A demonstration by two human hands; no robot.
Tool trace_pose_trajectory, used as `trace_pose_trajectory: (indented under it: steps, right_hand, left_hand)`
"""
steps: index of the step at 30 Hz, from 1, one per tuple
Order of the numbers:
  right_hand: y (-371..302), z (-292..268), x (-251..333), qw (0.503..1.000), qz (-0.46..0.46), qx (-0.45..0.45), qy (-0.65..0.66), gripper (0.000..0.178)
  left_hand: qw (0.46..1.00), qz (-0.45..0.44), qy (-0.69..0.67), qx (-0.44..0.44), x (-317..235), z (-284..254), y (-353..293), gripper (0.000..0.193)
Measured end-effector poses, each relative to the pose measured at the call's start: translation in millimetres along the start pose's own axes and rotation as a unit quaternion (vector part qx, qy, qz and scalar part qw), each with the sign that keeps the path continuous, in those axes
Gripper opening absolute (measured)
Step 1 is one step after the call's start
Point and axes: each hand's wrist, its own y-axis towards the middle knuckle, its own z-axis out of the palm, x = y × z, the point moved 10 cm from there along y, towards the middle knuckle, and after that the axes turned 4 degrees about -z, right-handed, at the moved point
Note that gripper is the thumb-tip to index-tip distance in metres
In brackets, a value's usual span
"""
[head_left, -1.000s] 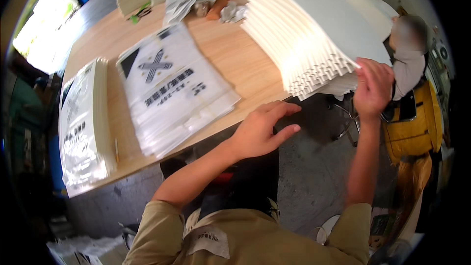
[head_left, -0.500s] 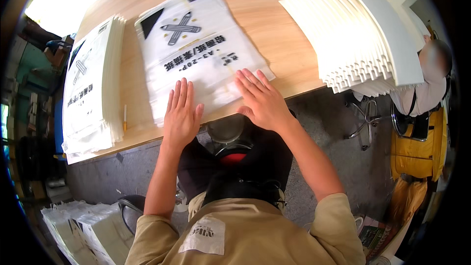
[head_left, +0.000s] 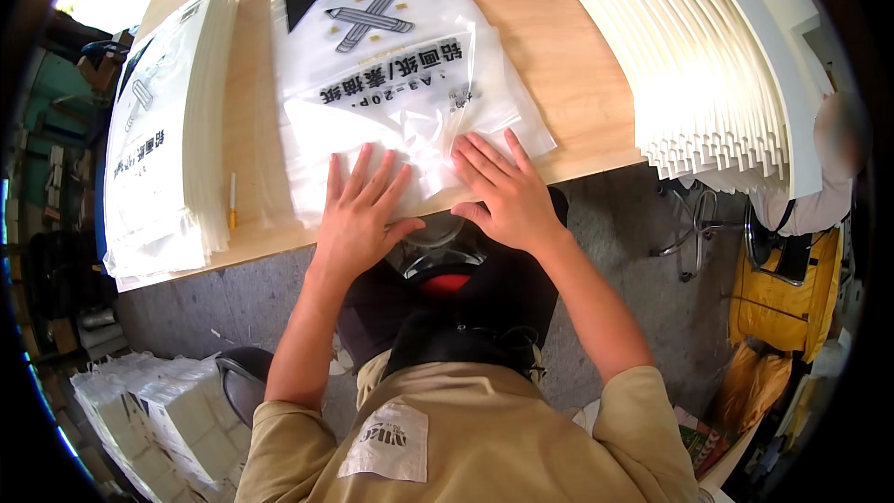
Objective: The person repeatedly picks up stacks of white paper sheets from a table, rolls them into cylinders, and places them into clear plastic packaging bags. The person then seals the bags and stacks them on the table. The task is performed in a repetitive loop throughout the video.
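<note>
Flat on the wooden table lies a clear plastic bag (head_left: 372, 65), printed with crossed pencils and dark lettering; other bags seem to lie under it. My left hand (head_left: 363, 214) rests on the bag's near edge, fingers spread, palm down. On the near right part of the bag lies my right hand (head_left: 503, 188), flat, with the thumb apart from the fingers. Neither hand grips anything. Wrinkles run through the plastic between and ahead of my fingers.
To the left stands a stack of filled, printed packs (head_left: 168, 130), with a thin white-and-orange stick (head_left: 233, 200) beside it. A tall stack of white paper (head_left: 698, 65) fills the right side. Wrapped bundles (head_left: 168, 410) sit on the floor. Another person (head_left: 810, 200) is at far right.
My left hand has spread its fingers and moved slightly right. The right hand has stayed nearly in place on the bag. The bag looks more wrinkled, and the view has shifted a little.
</note>
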Motion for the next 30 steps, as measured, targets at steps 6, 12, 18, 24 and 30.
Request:
trace_pose_trajectory:
  steps: [6, 12, 18, 24, 30]
  right_hand:
    - [0, -2, 2, 1.0, 0.008, -0.014, -0.016, 0.063]
    - [-3, -10, 0, 1.0, 0.007, -0.015, -0.01, 0.059]
    - [-15, -53, 2, 0.987, 0.013, -0.159, 0.01, 0.045]
    - [-40, -32, -1, 0.849, 0.216, -0.253, 0.411, 0.018]
    - [-3, -54, 18, 0.909, 0.102, -0.332, 0.228, 0.014]
  left_hand:
    - [0.993, -0.053, -0.074, -0.07, -11, -11, 9, 0.058]
    - [0.988, 0.028, -0.035, -0.147, -27, -22, 12, 0.018]
    - [0.989, -0.04, -0.111, -0.091, -11, -30, 28, 0.02]
    - [0.975, -0.129, -0.183, 0.01, 14, -23, 47, 0.034]
    - [0.963, -0.161, -0.205, 0.068, 12, -32, 54, 0.04]
